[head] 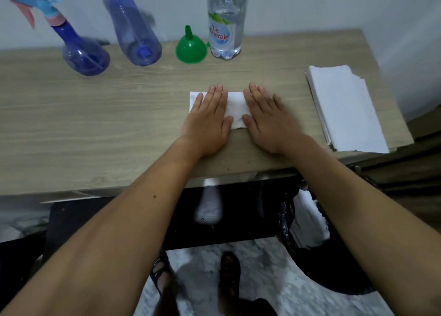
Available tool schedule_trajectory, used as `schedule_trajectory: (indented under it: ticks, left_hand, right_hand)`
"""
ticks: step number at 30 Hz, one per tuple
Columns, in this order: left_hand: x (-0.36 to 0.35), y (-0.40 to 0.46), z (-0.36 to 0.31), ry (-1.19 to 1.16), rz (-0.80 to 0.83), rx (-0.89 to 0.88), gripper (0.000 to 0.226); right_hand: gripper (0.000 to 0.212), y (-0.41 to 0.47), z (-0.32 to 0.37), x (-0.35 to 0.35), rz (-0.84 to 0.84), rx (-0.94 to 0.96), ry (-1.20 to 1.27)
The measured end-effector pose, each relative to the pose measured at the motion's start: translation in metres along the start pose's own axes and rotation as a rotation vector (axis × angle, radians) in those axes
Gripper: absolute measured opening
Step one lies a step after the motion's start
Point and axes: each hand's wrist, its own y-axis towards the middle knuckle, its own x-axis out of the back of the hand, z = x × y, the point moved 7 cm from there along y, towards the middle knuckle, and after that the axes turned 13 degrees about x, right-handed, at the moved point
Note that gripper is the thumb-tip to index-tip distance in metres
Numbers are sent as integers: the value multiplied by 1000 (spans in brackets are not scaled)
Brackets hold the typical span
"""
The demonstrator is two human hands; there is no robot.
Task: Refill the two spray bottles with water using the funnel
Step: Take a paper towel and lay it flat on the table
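Both hands flat, fingers straight: left hand (pixel 207 117) and right hand (pixel 265 117) press a folded white tissue (pixel 235 113) near the table's (pixel 95 125) front edge. Along the back edge: two spray bottles (pixel 83 53) (pixel 136 36), green funnel (pixel 191 47) resting mouth-down, water bottle (pixel 225 29). Tissue stack (pixel 346 108) at right edge. Judgement: spray bottles light, thin-walled; grip mid-body. Funnel stiff; pinch the spout.
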Motion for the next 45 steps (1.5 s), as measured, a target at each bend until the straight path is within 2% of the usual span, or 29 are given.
schedule_trajectory:
  ticks: [5, 19, 22, 26, 29, 32, 34, 40, 45]
  left_hand:
    - [-6, -26, -22, -29, -18, -21, 76]
    - [-16, -105, -37, -44, -81, -65, 71]
    - [-17, -117, -37, -47, -102, -103, 66]
    - [-12, -132, -36, -157, -135, -136, 61]
    - [-1, -149, -35, -318, -182, -76, 43]
    - [15, -158, -29, -488, -224, 51, 25]
    - [22, -159, -32, -491, -231, 58, 23]
    - [21, -161, -80, -550, -123, -97, 19]
    - [4, -153, -146, -641, -11, -147, 16]
  right_hand:
    - [75, -34, 1, -4, -3, -12, 15]
    - [73, -106, 38, -19, -50, 8, 30]
    - [64, -120, 49, -19, -160, -9, 106]
    - [38, -134, 56, -10, -350, -59, 285]
    - [26, -143, 52, 3, -438, -141, 412]
    - [20, -155, 51, 13, -476, -171, 394]
    - [17, -166, 50, 17, -499, -180, 384]
    - [11, -229, 29, 19, -572, -302, 479]
    - [9, -295, 0, 19, -606, -408, 452]
